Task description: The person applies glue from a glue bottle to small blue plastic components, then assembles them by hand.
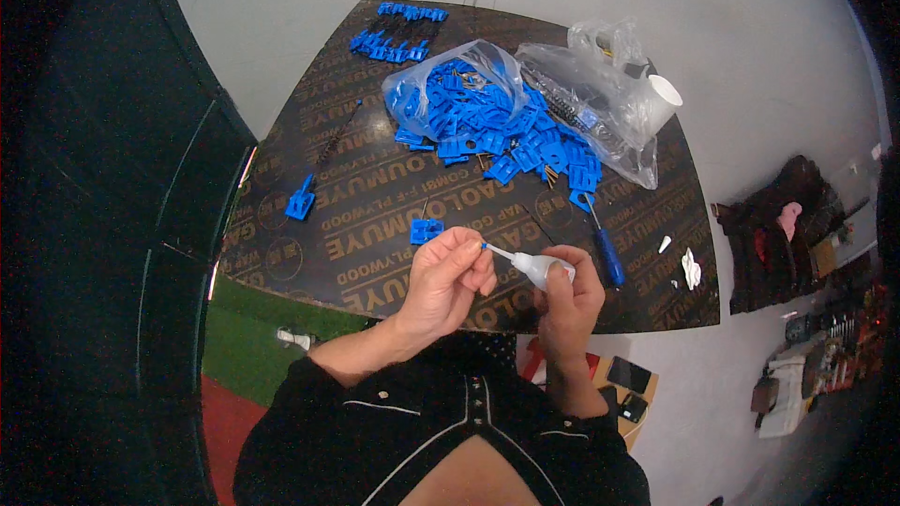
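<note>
My right hand (569, 295) is closed round a small white squeeze bottle (534, 268), tilted with its thin nozzle toward my left hand. A tiny blue piece (484, 245) is pinched between the thumb and fingertips of my left hand (441, 283); the nozzle tip is at it, though whether they touch I cannot tell. Just beyond my left hand lies a blue plastic part (427, 230) with a thin metal pin sticking up. Another blue part (300, 199) lies at the left, with a dark coiled strip (332, 142) running away from it.
A clear bag (503, 70) spills a heap of blue parts (469, 119) across the table (352, 253). Finished-looking blue-and-black pieces (398, 33) lie in a row at far left. At right are a blue-handled screwdriver (609, 258), a white cup (664, 92) and crumpled white tissue (691, 269).
</note>
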Action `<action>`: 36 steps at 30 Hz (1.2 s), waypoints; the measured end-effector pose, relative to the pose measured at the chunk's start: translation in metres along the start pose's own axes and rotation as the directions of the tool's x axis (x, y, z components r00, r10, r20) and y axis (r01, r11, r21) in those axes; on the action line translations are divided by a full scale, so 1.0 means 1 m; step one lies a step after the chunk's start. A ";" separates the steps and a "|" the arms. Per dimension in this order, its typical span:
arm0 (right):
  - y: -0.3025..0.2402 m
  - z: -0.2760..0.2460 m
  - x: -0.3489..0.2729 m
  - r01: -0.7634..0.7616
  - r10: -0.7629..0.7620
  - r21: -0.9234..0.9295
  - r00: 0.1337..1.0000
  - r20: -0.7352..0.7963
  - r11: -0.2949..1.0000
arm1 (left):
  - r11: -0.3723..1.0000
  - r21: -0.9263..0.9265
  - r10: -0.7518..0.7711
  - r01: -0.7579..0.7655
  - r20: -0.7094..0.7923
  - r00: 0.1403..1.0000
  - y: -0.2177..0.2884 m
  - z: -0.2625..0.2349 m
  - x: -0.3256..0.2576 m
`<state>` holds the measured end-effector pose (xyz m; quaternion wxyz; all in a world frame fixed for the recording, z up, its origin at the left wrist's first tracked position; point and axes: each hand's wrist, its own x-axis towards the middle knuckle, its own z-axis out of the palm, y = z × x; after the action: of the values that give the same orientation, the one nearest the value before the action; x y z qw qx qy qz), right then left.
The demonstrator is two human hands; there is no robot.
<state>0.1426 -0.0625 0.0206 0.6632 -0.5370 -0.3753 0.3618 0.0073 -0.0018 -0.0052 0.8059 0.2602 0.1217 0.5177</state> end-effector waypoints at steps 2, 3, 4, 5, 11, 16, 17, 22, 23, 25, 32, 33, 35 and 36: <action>0.003 -0.003 0.002 0.051 -0.051 -0.007 0.998 0.022 0.999 | 1.000 -0.019 -0.001 0.001 0.019 1.000 0.000 -0.002 0.000; 0.002 -0.005 0.002 0.052 -0.052 -0.007 0.998 0.021 0.999 | 0.999 -0.039 -0.001 0.002 0.038 0.999 0.000 -0.002 0.000; 0.002 -0.007 0.001 0.034 -0.034 -0.013 0.999 0.034 0.999 | 0.999 -0.039 0.000 0.002 0.038 0.999 0.000 -0.002 -0.001; 0.001 -0.008 0.001 0.017 -0.016 -0.019 0.999 0.046 1.000 | 0.999 -0.039 0.002 0.000 0.036 0.999 0.000 -0.001 -0.001; -0.007 -0.008 0.002 0.028 -0.025 -0.094 0.999 0.029 0.995 | 0.999 -0.037 0.003 -0.002 0.026 1.000 -0.001 -0.001 0.000; -0.010 -0.008 0.004 0.067 -0.065 -0.177 0.998 0.016 0.982 | 1.000 -0.027 -0.001 0.001 0.006 1.000 -0.001 0.000 0.000; -0.012 -0.009 0.004 0.018 -0.015 -0.169 1.000 0.021 0.985 | 1.000 0.005 -0.002 0.002 -0.003 1.000 -0.001 0.001 0.000; -0.012 -0.011 0.005 0.031 -0.025 -0.165 0.999 0.039 0.986 | 1.000 -0.025 -0.003 0.003 0.014 1.000 -0.002 0.000 0.001; -0.012 -0.011 0.005 0.042 -0.034 -0.162 0.998 0.052 0.986 | 1.000 -0.028 -0.001 0.001 0.018 1.000 -0.002 -0.001 0.001; -0.013 -0.012 0.006 0.039 -0.029 -0.197 0.998 0.055 0.980 | 1.000 -0.030 0.001 0.000 0.023 1.000 -0.003 -0.001 0.001; -0.023 -0.010 0.007 0.030 -0.011 -0.237 0.997 0.080 0.971 | 0.999 -0.045 -0.022 0.023 0.026 0.999 -0.001 -0.002 0.000; -0.022 -0.010 0.008 0.029 -0.011 -0.236 0.997 0.079 0.971 | 0.998 -0.048 -0.027 0.029 0.030 0.999 -0.001 -0.002 0.000; -0.022 -0.012 0.009 0.047 -0.022 -0.286 0.996 0.089 0.957 | 0.998 -0.047 -0.033 0.034 0.031 0.999 -0.001 -0.001 0.000; -0.023 -0.013 0.009 0.047 -0.023 -0.286 0.996 0.087 0.957 | 0.998 -0.047 -0.037 0.038 0.030 0.999 -0.001 0.000 0.000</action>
<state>0.1599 -0.0636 0.0426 0.5682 -0.6054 -0.4607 0.3137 0.0080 -0.0017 -0.0061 0.8230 0.2462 0.1026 0.5015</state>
